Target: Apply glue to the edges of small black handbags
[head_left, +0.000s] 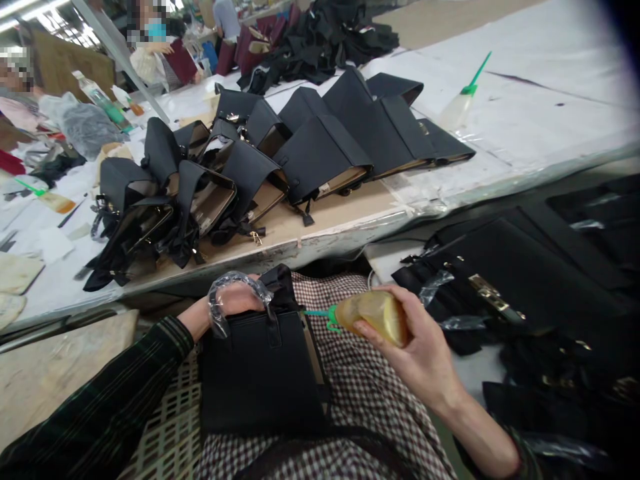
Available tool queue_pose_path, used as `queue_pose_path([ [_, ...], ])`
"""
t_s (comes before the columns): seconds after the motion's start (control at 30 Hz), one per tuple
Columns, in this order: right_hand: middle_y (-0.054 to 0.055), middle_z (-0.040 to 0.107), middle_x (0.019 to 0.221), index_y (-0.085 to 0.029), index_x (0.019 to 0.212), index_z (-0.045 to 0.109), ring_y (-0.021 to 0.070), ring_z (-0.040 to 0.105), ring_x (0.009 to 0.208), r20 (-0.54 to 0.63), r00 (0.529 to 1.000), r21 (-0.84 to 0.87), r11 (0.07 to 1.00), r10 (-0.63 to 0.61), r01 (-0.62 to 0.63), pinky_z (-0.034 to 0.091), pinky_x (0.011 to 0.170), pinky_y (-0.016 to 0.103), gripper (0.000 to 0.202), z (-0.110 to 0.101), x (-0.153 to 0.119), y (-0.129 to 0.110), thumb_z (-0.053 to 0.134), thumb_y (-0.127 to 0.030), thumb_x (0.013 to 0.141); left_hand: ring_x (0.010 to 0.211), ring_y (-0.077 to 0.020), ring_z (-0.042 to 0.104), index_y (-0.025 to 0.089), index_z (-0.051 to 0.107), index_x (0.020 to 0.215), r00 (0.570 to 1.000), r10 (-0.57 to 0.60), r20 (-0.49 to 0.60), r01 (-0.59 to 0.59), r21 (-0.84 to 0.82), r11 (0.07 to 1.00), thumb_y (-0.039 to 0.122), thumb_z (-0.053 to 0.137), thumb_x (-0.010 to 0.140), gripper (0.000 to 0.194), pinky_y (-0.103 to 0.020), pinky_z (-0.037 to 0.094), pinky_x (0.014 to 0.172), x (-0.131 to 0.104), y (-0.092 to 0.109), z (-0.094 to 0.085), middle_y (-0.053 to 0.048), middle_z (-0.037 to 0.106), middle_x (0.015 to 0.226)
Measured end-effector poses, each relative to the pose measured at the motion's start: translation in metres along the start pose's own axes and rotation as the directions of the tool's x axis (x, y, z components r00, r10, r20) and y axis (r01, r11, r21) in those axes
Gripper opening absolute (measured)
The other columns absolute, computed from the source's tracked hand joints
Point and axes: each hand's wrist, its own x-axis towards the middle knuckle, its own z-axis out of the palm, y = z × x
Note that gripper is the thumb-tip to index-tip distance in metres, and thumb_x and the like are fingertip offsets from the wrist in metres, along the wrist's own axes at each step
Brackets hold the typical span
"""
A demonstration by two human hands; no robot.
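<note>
A black handbag [260,373] stands on my lap. My left hand [235,300] grips its top edge, next to a plastic-wrapped handle [217,297] that arches over my wrist. My right hand [420,347] holds a squeeze bottle [373,315] of amber glue, its green nozzle [320,313] pointing left at the bag's open top. Several black bags [320,153] with their flaps raised stand in a row on the workbench [350,217] in front of me.
More black bags with gold clasps [510,280] lie piled on a lower surface to my right. A second glue bottle with a green tip [463,100] lies on the bench's plastic sheet. Other people [155,47] work at the far left among scraps and bottles.
</note>
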Motion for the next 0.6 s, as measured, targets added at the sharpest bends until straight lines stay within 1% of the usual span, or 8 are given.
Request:
queue_pose_path([
  [0.1,0.007,0.067,0.114,-0.025,0.126,0.054,0.0275,0.067,0.098,0.025,0.999,-0.004,1.0,0.024,-0.024,0.055,0.092,0.043,0.052,-0.002,0.0,0.0,0.074,-0.056,0.089,0.078,-0.0205,0.065,0.015,0.071,0.075,1.0,-0.007,0.024,0.006,0.016,1.0,0.019,0.069,0.076,0.005,-0.03,0.054,0.076,-0.002,0.004,0.0,0.0,0.073,0.075],
  [0.2,0.006,0.067,0.112,-0.026,0.124,0.055,0.0261,0.067,0.096,0.074,0.996,-0.016,0.999,0.04,-0.039,0.056,0.087,0.04,0.047,-0.007,-0.003,-0.002,0.072,-0.055,0.09,0.081,-0.0192,0.066,0.014,0.072,0.085,0.998,0.007,0.055,-0.008,0.018,1.0,0.02,0.074,0.079,0.009,-0.032,0.054,0.081,-0.001,0.005,0.002,-0.001,0.074,0.084],
  [0.33,0.006,0.066,0.112,-0.027,0.123,0.055,0.0262,0.067,0.095,0.137,0.989,-0.034,0.998,0.055,-0.05,0.056,0.084,0.04,0.046,-0.013,-0.009,-0.003,0.072,-0.054,0.091,0.085,-0.0207,0.068,0.013,0.07,0.087,0.995,0.022,0.101,-0.025,0.022,0.999,0.028,0.076,0.087,0.016,-0.038,0.055,0.085,0.003,0.001,0.005,-0.001,0.073,0.088],
  [0.47,0.007,0.067,0.114,-0.027,0.123,0.055,0.0266,0.068,0.096,0.183,0.98,-0.025,0.997,0.081,-0.078,0.057,0.085,0.041,0.044,-0.018,-0.018,-0.003,0.071,-0.053,0.092,0.09,-0.0232,0.069,0.013,0.071,0.091,0.993,0.029,0.111,-0.032,0.023,0.999,0.032,0.076,0.089,0.02,-0.04,0.055,0.087,0.003,-0.001,0.007,-0.001,0.073,0.092],
  [0.53,0.007,0.067,0.114,-0.027,0.123,0.055,0.0271,0.068,0.096,0.173,0.98,-0.027,0.995,0.096,-0.093,0.057,0.085,0.041,0.045,-0.019,-0.023,-0.003,0.072,-0.054,0.091,0.092,-0.025,0.069,0.012,0.071,0.092,0.994,0.032,0.102,-0.034,0.018,0.999,0.032,0.076,0.088,0.02,-0.04,0.055,0.089,0.0,-0.001,0.007,0.0,0.072,0.092],
  [0.6,0.007,0.067,0.115,-0.027,0.124,0.055,0.0275,0.067,0.097,0.137,0.986,-0.013,0.995,0.099,-0.098,0.057,0.086,0.041,0.047,-0.018,-0.025,-0.001,0.073,-0.054,0.09,0.093,-0.0252,0.069,0.012,0.07,0.092,0.995,0.031,0.091,-0.032,0.01,0.999,0.028,0.077,0.087,0.018,-0.041,0.054,0.091,-0.002,0.0,0.007,0.001,0.072,0.092],
])
